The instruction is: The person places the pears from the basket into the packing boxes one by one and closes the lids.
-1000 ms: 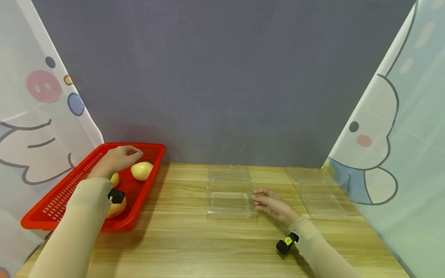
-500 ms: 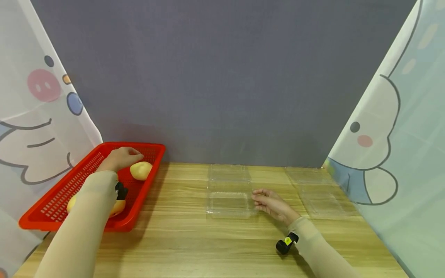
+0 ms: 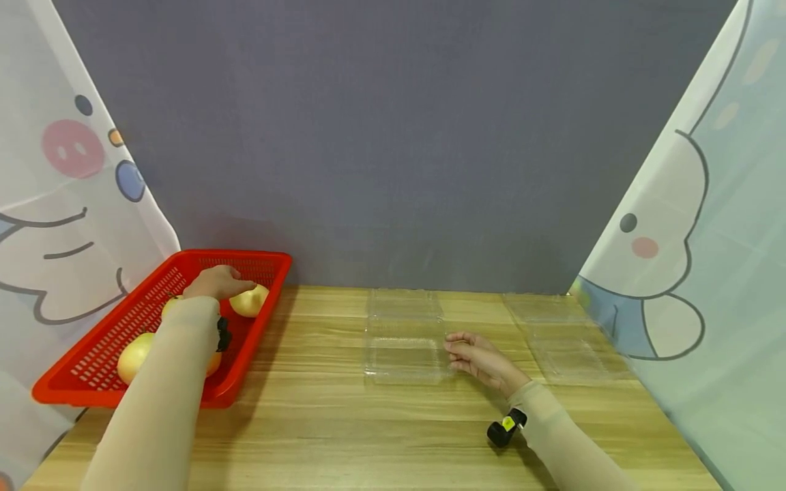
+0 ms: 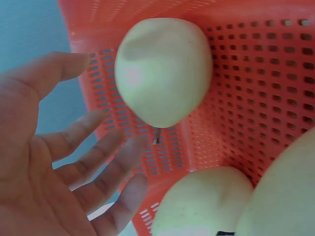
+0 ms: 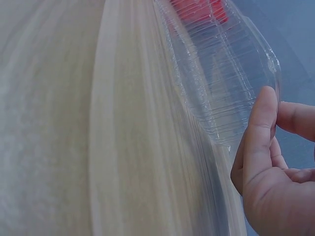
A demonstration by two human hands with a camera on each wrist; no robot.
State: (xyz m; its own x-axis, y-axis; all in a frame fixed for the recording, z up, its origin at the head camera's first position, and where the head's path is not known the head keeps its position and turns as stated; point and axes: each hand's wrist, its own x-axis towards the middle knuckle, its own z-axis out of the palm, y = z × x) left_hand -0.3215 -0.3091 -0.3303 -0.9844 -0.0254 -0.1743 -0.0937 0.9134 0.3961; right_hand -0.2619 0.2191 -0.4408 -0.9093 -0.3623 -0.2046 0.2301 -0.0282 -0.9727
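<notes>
My left hand (image 3: 215, 281) is over the red plastic basket (image 3: 284, 273), at the far-end pear (image 3: 250, 304). In the left wrist view, that pale yellow pear (image 4: 165, 69) has its stem pointing down the picture. The fingers of the left hand (image 4: 59, 162) are spread and relaxed beside it, holding nothing. At the table's middle lies a clear plastic clamshell box (image 3: 405, 358) with its lid folded back. The right hand (image 3: 485, 363) pinches the box's right rim between thumb and finger; the right wrist view shows this grip on the clear box (image 5: 211, 73) closely.
More pears sit nearer in the basket, one pear (image 3: 134, 358) by its left wall and others partly behind the left sleeve (image 3: 153, 402). A second clear clamshell box (image 3: 571, 348) stands at the right of the wooden table (image 3: 368, 436). A grey panel (image 3: 393, 150) rises behind.
The left hand has lowered a little and shifted right, so its fingers now overlap the far pear. Pears at the left have come out from behind the arm. The right hand stays put.
</notes>
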